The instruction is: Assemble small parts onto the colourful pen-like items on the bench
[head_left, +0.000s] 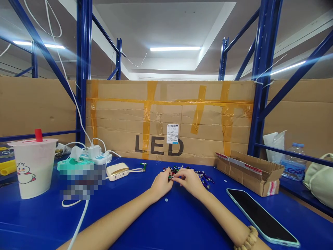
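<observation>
My left hand [161,184] is closed around a small green piece with a silvery end [170,177]; its exact kind is too small to make out. Thumb and forefinger of my right hand [191,181] pinch at the silvery end of the same piece, so both hands meet there. Just behind and to the right of them lies a loose pile of small shiny coloured pieces [205,177], mostly blue and purple with some red and green, partly hidden by my hands. A similar green piece [143,167] lies apart, left of the pile.
On the blue tabletop [166,225], a cream power bank [117,172], power strip [100,158] and lidded cup [35,170] stand left. To the right are a phone [262,217], an open cardboard box [249,173] and a water bottle [293,162]. A large carton [166,118] walls the back.
</observation>
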`<state>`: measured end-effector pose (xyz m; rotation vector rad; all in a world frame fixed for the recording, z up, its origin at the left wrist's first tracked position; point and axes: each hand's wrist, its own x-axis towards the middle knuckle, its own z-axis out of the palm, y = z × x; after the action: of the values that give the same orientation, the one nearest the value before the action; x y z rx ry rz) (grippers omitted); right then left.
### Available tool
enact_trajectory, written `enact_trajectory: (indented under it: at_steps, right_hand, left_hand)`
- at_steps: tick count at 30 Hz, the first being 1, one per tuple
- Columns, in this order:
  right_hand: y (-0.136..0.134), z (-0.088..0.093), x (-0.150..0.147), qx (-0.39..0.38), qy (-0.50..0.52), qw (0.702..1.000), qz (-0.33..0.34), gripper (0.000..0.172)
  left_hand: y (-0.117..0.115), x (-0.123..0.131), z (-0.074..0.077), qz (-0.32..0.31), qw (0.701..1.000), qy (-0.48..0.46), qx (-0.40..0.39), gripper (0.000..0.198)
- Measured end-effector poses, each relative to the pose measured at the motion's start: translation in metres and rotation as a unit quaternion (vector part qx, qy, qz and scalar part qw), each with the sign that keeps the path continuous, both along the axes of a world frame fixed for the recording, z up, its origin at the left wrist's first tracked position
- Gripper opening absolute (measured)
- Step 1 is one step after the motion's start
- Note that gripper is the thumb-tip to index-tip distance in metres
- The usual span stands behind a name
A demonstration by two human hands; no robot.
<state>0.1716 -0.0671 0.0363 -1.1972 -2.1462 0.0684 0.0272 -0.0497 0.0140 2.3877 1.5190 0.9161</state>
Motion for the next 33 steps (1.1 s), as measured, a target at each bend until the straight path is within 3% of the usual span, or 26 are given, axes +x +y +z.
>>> enact_trajectory:
  at_steps: [5, 14, 25, 33]
  right_hand:
    - [-0.0034, 0.0019, -0.001, 0.006, -0.037, 0.999, -0.03, 0.015]
    - [-0.0094, 0.0035, -0.0029, -0.009, -0.06, 0.998, -0.015, 0.022]
    - [-0.0073, -0.0004, -0.0014, -0.051, -0.045, 0.997, -0.035, 0.024]
    - [-0.006, -0.0003, -0.0017, -0.092, -0.023, 0.994, -0.046, 0.039]
  left_hand:
    - [-0.0001, 0.0, -0.0001, 0.0, 0.999, 0.05, 0.018, 0.009]
    - [-0.0023, -0.0001, 0.0015, 0.015, 0.993, 0.107, 0.049, 0.012]
    - [-0.0057, 0.0008, 0.0017, -0.036, 0.989, 0.116, 0.088, 0.011]
    - [-0.0059, -0.0004, 0.0005, -0.066, 0.989, 0.093, 0.092, 0.017]
